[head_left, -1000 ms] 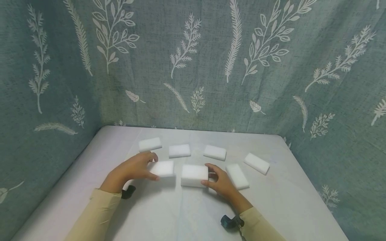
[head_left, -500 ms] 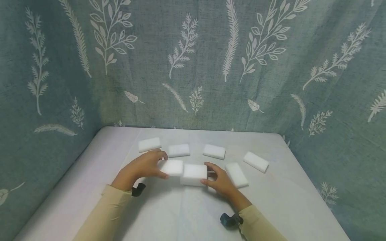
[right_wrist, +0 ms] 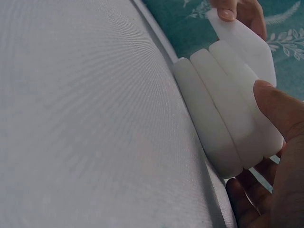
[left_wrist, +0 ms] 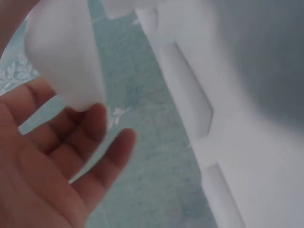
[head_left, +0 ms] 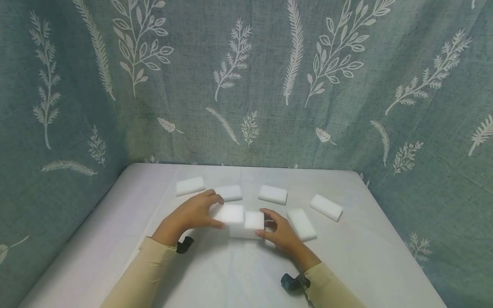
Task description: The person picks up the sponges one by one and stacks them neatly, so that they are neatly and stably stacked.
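My left hand (head_left: 194, 211) pinches a white rectangular bar (head_left: 231, 213) with rounded edges between thumb and fingers. That bar (right_wrist: 249, 45) is tilted in the right wrist view, one end close over a stack of three similar white bars (right_wrist: 223, 104). In the head view it overlaps the left part of the stack (head_left: 254, 220). My right hand (head_left: 283, 233) grips the stack's right end, thumb on the near side and fingers behind. The left wrist view shows the held bar (left_wrist: 66, 52) at the fingertips of the left hand (left_wrist: 47, 152); two fingers stand off it.
Single white bars lie around the stack: one at the back left (head_left: 190, 186), one partly behind my left hand (head_left: 231, 193), one at the back middle (head_left: 272, 194), and two at the right (head_left: 326, 207). A patterned green cloth (head_left: 265, 128) hangs behind the white table (head_left: 246, 273).
My left hand has carried its bar rightward, from beside the stack to over its left part. My right hand has stayed at the stack's right end.
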{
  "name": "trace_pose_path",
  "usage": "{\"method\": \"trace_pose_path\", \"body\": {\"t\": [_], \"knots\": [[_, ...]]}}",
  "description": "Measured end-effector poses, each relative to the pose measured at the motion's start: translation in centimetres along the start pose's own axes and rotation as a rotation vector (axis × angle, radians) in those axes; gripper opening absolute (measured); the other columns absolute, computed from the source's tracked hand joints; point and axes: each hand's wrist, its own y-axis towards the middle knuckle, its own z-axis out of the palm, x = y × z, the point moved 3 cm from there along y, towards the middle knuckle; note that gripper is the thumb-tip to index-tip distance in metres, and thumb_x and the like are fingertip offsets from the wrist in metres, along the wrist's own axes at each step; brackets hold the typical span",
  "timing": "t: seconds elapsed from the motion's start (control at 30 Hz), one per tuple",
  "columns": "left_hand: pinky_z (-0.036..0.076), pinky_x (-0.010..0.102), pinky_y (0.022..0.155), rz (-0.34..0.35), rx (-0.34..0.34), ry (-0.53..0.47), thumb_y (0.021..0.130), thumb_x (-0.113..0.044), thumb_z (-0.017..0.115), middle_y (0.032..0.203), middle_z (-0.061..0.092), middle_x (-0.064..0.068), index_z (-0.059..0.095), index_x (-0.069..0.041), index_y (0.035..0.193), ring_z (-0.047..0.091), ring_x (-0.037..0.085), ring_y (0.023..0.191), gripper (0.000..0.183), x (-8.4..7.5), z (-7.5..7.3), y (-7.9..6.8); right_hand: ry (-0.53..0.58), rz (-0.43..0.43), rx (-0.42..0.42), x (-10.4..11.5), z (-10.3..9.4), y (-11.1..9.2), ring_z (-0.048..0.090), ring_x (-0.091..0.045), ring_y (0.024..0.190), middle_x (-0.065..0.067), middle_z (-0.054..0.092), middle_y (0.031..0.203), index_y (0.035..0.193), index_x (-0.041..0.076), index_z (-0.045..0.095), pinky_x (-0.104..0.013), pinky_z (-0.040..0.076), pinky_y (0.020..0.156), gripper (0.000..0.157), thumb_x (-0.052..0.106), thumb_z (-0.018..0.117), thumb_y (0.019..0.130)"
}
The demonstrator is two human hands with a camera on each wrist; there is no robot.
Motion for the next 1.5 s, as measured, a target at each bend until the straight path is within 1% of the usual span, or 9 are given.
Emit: {"method": "trace_pose_path", "body": {"t": [0.23, 0.33, 0.6, 0.67, 0.87, 1.07, 1.27, 1.5], "knots": [[0.051, 0.033, 0.078, 0.06, -0.095, 0.018, 0.062, -0.056, 0.086, 0.099, 0.054, -0.01, 0.069, -0.018, 0.109, 0.054, 0.009, 0.084, 0.064, -0.7, 0.6, 0.0, -0.004, -0.015, -0.005, -0.1, 0.0, 0.1, 0.057, -0.028, 0.116, -0.008, 0.055, 0.134, 0.142, 0.016, 0.048, -0.045, 0.044, 0.1, 0.075, 0.041, 0.08, 0.079], [0.051, 0.031, 0.076, 0.072, -0.112, 0.02, 0.062, -0.06, 0.084, 0.099, 0.053, -0.01, 0.069, -0.017, 0.11, 0.053, 0.009, 0.082, 0.065, -0.8, 0.9, 0.1, -0.01, -0.011, -0.01, -0.1, 0.1, 0.1, 0.057, -0.027, 0.115, -0.008, 0.056, 0.133, 0.141, 0.017, 0.049, -0.045, 0.044, 0.1, 0.074, 0.041, 0.08, 0.079], [0.051, 0.031, 0.076, 0.095, -0.105, 0.002, 0.064, -0.062, 0.082, 0.099, 0.054, -0.01, 0.068, -0.018, 0.107, 0.054, 0.008, 0.083, 0.064, -1.4, 2.0, 0.4, -0.009, -0.011, -0.008, -0.3, 0.1, 0.1, 0.057, -0.027, 0.117, -0.007, 0.056, 0.133, 0.141, 0.017, 0.049, -0.045, 0.043, 0.101, 0.074, 0.042, 0.08, 0.079], [0.051, 0.032, 0.076, 0.099, -0.107, -0.001, 0.064, -0.063, 0.081, 0.099, 0.054, -0.01, 0.068, -0.018, 0.107, 0.054, 0.009, 0.083, 0.064, -1.6, 2.1, 0.5, -0.005, -0.013, -0.008, -0.4, 0.1, 0.1, 0.057, -0.028, 0.116, -0.008, 0.056, 0.133, 0.141, 0.016, 0.049, -0.045, 0.043, 0.1, 0.075, 0.041, 0.08, 0.079], [0.05, 0.031, 0.075, 0.081, -0.098, 0.011, 0.066, -0.069, 0.076, 0.099, 0.054, -0.01, 0.067, -0.019, 0.11, 0.053, 0.008, 0.082, 0.067, -2.0, 2.5, 1.1, 0.006, -0.02, -0.008, -0.3, 0.1, 0.1, 0.058, -0.029, 0.115, -0.01, 0.055, 0.135, 0.143, 0.014, 0.046, -0.047, 0.045, 0.098, 0.077, 0.04, 0.08, 0.079], [0.051, 0.03, 0.076, 0.106, -0.099, 0.009, 0.067, -0.066, 0.078, 0.101, 0.054, -0.009, 0.068, -0.018, 0.111, 0.054, 0.008, 0.082, 0.065, -2.5, 2.6, 1.6, 0.022, -0.021, -0.01, -0.1, 0.0, 0.1, 0.059, -0.027, 0.114, -0.009, 0.056, 0.134, 0.142, 0.014, 0.047, -0.046, 0.045, 0.098, 0.075, 0.04, 0.08, 0.079], [0.05, 0.029, 0.076, 0.097, -0.079, 0.005, 0.068, -0.067, 0.076, 0.103, 0.054, -0.01, 0.067, -0.019, 0.112, 0.054, 0.007, 0.083, 0.066, -2.8, 3.1, 2.0, 0.021, -0.036, -0.006, -0.2, 0.0, 0.1, 0.059, -0.027, 0.113, -0.01, 0.055, 0.134, 0.142, 0.013, 0.047, -0.044, 0.046, 0.097, 0.074, 0.036, 0.08, 0.08], [0.05, 0.029, 0.078, 0.094, -0.076, -0.002, 0.068, -0.066, 0.077, 0.102, 0.054, -0.01, 0.068, -0.018, 0.112, 0.054, 0.008, 0.084, 0.065, -3.1, 3.2, 2.2, 0.011, -0.04, -0.003, -0.1, -0.1, 0.1, 0.058, -0.027, 0.115, -0.01, 0.054, 0.136, 0.144, 0.011, 0.045, -0.043, 0.046, 0.098, 0.078, 0.041, 0.079, 0.08]]}}
